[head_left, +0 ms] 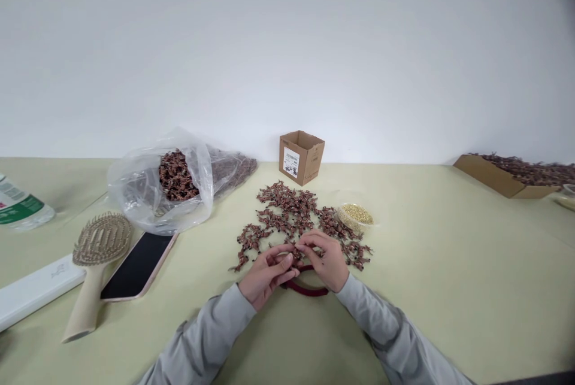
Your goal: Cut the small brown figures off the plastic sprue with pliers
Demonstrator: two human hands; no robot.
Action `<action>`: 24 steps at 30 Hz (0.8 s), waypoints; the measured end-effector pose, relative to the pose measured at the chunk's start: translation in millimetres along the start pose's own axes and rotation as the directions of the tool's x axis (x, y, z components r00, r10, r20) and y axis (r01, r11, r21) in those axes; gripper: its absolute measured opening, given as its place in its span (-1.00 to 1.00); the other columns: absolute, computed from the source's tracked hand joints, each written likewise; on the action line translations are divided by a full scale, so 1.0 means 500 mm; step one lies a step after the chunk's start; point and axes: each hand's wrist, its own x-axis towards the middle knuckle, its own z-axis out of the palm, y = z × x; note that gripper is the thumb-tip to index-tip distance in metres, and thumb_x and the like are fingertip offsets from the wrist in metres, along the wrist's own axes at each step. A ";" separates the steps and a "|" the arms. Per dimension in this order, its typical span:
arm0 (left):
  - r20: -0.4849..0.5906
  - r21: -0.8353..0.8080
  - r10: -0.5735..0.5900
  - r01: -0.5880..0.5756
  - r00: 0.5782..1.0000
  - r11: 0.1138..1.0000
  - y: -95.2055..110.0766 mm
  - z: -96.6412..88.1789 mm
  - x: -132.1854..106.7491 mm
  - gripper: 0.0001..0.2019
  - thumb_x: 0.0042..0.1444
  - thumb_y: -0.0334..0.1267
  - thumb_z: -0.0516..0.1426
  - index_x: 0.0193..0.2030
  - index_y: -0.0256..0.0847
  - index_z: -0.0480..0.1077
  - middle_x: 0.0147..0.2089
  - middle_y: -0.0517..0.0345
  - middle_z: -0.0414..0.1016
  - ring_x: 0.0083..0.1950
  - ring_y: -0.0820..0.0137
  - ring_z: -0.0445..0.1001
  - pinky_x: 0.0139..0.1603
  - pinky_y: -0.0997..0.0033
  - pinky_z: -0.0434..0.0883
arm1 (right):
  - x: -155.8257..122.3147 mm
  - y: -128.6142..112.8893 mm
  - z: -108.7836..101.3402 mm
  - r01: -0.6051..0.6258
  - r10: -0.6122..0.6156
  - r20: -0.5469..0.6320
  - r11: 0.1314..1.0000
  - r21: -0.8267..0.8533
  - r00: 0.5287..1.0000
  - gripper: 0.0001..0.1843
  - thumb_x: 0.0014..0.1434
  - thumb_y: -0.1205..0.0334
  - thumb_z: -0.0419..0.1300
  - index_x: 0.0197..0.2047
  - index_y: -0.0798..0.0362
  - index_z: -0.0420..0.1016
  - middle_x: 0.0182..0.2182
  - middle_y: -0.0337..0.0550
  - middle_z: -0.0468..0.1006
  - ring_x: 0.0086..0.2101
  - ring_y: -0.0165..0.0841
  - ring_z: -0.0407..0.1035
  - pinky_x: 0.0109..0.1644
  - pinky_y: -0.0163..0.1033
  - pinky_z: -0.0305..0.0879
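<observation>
My left hand [265, 274] and my right hand [324, 259] meet at the near edge of a heap of small brown pieces [291, 211] spread on the table. Both hands pinch a small brown piece [296, 251] between their fingertips. A dark red loop [306, 290], like a cord or band, lies under and between my hands. A small clear dish of yellowish beads [357, 214] sits just right of the heap. Grey sleeves cover both arms.
A clear plastic bag [148, 193] full of brown pieces lies at back left, an open small cardboard box [300, 156] behind the heap, a flat carton [503, 178] of pieces far right. Hairbrush [92, 265], phone [138, 265], white box [31, 292] and bottle [20, 205] lie at left.
</observation>
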 end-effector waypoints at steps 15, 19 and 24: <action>-0.039 -0.013 -0.007 0.007 0.999 1.000 0.000 0.002 -0.001 -0.66 -0.21 -0.37 0.28 -0.22 -0.28 0.40 -0.41 0.11 0.50 -0.42 0.47 0.50 -0.37 0.59 0.46 | -0.003 0.007 0.013 -0.390 0.388 0.096 0.816 0.426 0.917 -0.66 0.07 0.03 0.06 -0.15 0.04 0.40 -0.29 -0.08 0.49 -0.25 -0.30 0.37 -0.21 -0.20 0.33; -0.039 -0.008 0.008 -0.008 0.999 1.000 -0.004 -0.001 0.003 -0.67 -0.24 -0.36 0.29 -0.25 -0.28 0.42 -0.36 0.13 0.50 -0.39 0.47 0.50 -0.34 0.58 0.47 | -0.008 0.004 0.028 -0.510 0.460 0.238 0.667 0.543 0.855 -0.60 0.08 -0.02 0.02 -0.17 0.10 0.42 -0.28 -0.03 0.51 -0.30 -0.30 0.41 -0.36 -0.26 0.34; -0.002 0.014 0.000 0.000 1.000 1.000 -0.003 0.000 0.001 -0.67 -0.22 -0.34 0.28 -0.23 -0.32 0.44 -0.35 0.07 0.51 -0.43 0.50 0.49 -0.35 0.62 0.46 | -0.008 -0.001 0.030 -0.560 0.486 0.307 0.551 0.619 0.818 -0.64 0.03 0.02 0.11 -0.21 0.10 0.45 -0.28 -0.04 0.51 -0.31 -0.35 0.40 -0.37 -0.32 0.30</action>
